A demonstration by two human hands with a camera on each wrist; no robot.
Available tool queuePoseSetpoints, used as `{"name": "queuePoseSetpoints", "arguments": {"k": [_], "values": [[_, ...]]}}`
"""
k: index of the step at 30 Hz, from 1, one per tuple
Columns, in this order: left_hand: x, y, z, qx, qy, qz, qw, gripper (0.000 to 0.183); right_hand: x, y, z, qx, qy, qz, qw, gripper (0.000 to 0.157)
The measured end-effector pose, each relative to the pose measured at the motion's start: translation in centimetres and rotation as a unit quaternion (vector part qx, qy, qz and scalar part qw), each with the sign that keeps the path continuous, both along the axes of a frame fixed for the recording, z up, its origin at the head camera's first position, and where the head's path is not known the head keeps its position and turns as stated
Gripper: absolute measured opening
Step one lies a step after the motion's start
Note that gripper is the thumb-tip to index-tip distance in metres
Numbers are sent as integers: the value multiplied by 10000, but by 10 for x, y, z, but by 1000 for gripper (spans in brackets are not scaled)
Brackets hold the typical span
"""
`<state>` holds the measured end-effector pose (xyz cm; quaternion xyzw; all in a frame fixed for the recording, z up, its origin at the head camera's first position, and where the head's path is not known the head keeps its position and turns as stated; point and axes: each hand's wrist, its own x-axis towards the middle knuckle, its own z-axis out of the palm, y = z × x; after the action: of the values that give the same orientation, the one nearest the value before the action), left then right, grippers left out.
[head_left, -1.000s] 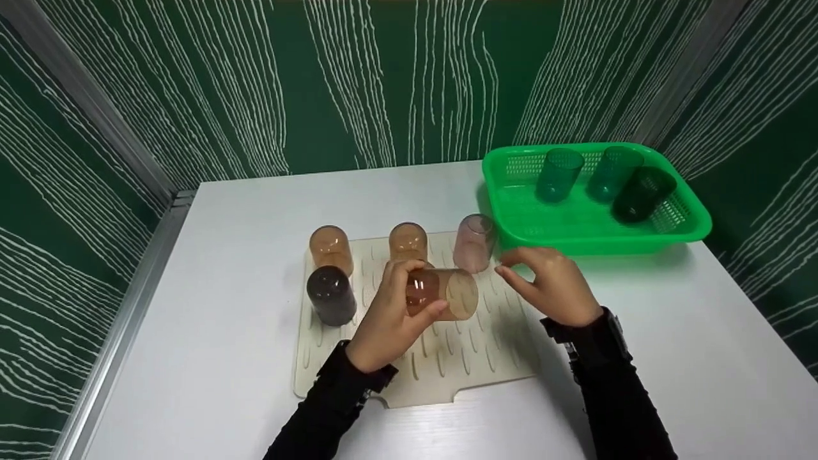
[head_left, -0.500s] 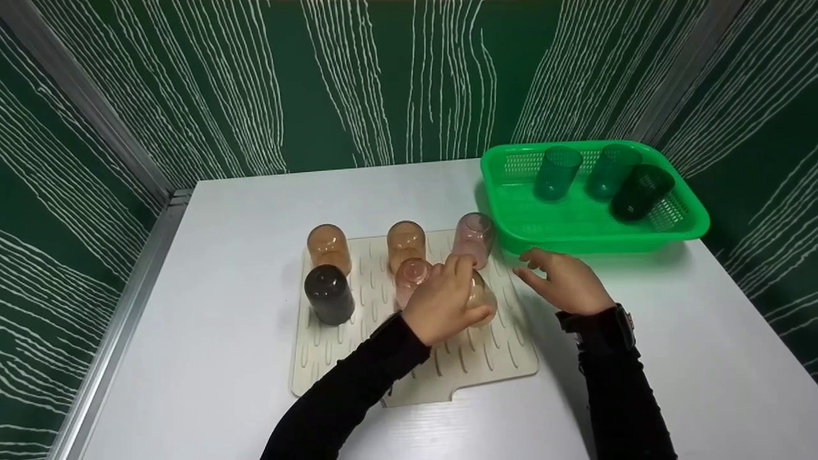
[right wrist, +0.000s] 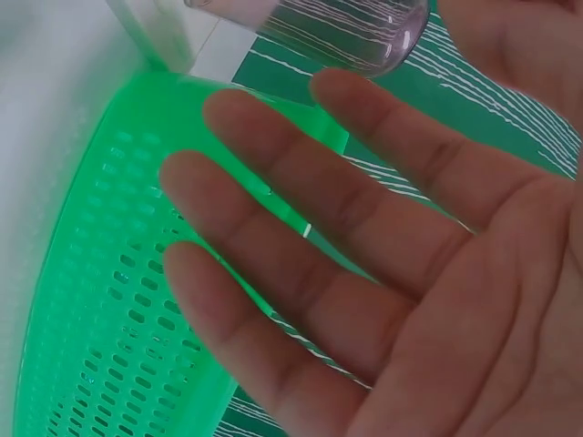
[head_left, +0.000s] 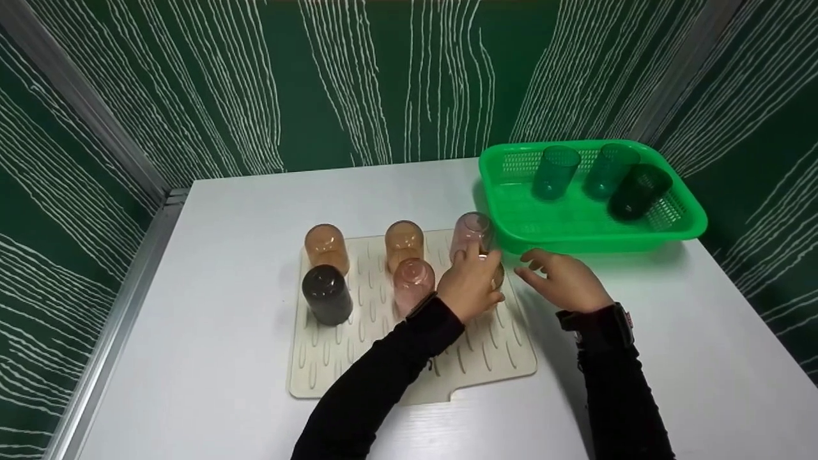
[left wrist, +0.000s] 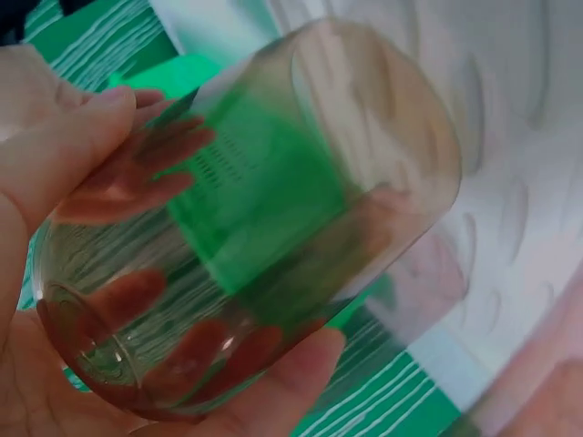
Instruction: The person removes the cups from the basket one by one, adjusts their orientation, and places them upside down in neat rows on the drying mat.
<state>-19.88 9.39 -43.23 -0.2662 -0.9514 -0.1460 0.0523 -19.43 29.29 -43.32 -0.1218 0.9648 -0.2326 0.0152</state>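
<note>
My left hand (head_left: 470, 284) grips an amber-tinted drinking glass (left wrist: 273, 218), fingers and thumb wrapped round its base half. The glass's mouth faces the beige ribbed draining mat (head_left: 358, 358); in the head view the hand hides most of it. Just behind it stands an upside-down pale pink glass (head_left: 471, 231). Left of the hand, a rosier glass (head_left: 413, 284) is also mouth-down on the mat. My right hand (head_left: 565, 281) hovers beside the mat's right edge, holding nothing, with its fingers (right wrist: 291, 264) spread loosely in the right wrist view.
Two amber glasses (head_left: 327, 246) and a dark grey glass (head_left: 327, 295) stand upside down on the mat. At the back right, a green plastic basket (head_left: 543, 243) holds two teal-looking glasses (head_left: 556, 172) and a dark glass (head_left: 639, 191). Patterned green walls enclose the white table (head_left: 211, 287).
The left hand has turned the held glass from lying sideways to mouth-down and carried it right, behind which the rosy glass is uncovered. The right hand drew slightly right.
</note>
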Motion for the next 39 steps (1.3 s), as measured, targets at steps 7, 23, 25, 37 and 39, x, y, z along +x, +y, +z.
{"name": "queuePoseSetpoints", "arguments": {"k": [7, 23, 25, 37, 39], "values": [[-4, 9, -6, -164, 163, 76, 9997, 62, 0, -1, -1, -56, -75, 33, 10000, 43], [-7, 11, -5, -435, 99, 115, 9989, 65, -1, -4, -3, -55, -46, 62, 10000, 41], [-7, 11, -5, -409, 39, 94, 9991, 65, -1, -4, -3, -65, -57, 70, 9999, 42], [-7, 9, -12, -174, -4, 36, 9998, 80, -2, -4, -4, -49, -97, 130, 9999, 42], [-6, 8, -13, -151, 140, 30, 9998, 83, -2, -4, -3, -62, -125, 144, 9998, 42]]}}
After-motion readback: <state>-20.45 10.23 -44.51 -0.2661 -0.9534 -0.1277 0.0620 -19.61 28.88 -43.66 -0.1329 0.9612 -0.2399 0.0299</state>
